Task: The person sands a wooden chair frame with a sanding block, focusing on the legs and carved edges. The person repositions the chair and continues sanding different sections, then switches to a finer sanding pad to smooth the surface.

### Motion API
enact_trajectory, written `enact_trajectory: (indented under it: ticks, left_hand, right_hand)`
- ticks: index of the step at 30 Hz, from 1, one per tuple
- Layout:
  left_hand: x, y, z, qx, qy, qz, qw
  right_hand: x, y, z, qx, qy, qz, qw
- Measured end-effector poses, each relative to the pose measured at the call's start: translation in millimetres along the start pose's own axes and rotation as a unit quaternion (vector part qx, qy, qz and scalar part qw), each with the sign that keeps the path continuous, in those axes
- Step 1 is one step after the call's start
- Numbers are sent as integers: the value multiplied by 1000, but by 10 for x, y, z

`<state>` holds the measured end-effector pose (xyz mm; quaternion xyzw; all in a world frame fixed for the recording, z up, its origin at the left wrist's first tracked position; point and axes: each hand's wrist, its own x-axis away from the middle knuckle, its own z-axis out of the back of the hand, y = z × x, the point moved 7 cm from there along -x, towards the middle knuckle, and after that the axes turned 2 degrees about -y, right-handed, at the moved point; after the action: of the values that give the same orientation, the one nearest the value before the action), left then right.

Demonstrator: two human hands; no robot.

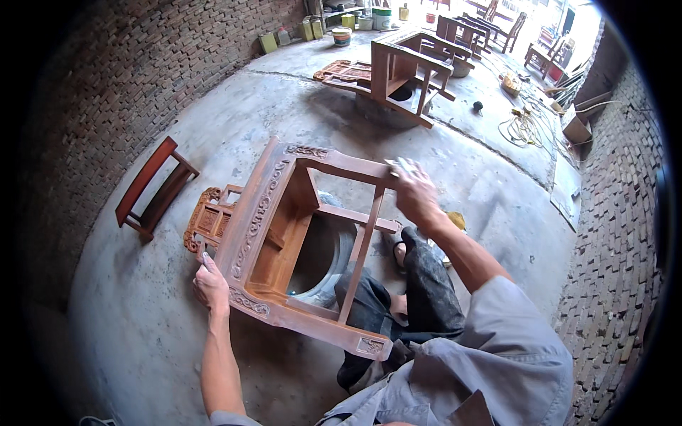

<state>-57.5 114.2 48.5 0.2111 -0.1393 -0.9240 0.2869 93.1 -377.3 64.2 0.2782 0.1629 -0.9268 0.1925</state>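
Observation:
A reddish-brown wooden chair (pixel 259 206) with carved scrollwork along its seat edge lies tipped in front of me, its legs toward my body. It rests over a round, grey, tyre-like support (pixel 341 245). My left hand (pixel 212 284) is closed on the chair by its seat edge, close to the carved backrest (pixel 211 220); the thumb looks dusty. At the end of the far leg my right hand (pixel 415 192) presses a pale, crumpled piece (pixel 403 167) against the wood. Whether that piece is sandpaper or cloth I cannot tell.
A small curved wooden frame (pixel 153 188) stands on the concrete floor at left. Beyond, another tipped chair (pixel 408 74) rests on a round support. Cables (pixel 522 128) lie coiled at right, and buckets (pixel 342 35) stand at the back. Brick walls (pixel 142 64) flank both sides.

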Motion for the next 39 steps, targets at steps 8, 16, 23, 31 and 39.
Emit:
enact_trajectory:
  ticks: [8,16,23,31,39]
  left_hand:
    - [60,196,-130,1,-23,5,1000]
    - [-57,3,-137,13,-12,10,1000]
    - [-12,-73,-57,49,-14,-1,999]
    - [7,125,-59,44,13,-22,999]
    - [-37,82,-96,91,27,-42,995]
  right_hand:
    - [-268,-618,-742,1,-60,65,996]
    - [-450,-824,-596,-67,-20,27,997]
    - [89,-285,-368,-37,-66,6,997]
    - [473,312,93,-8,47,-102,994]
    - [499,597,84,-136,-24,-254,957]
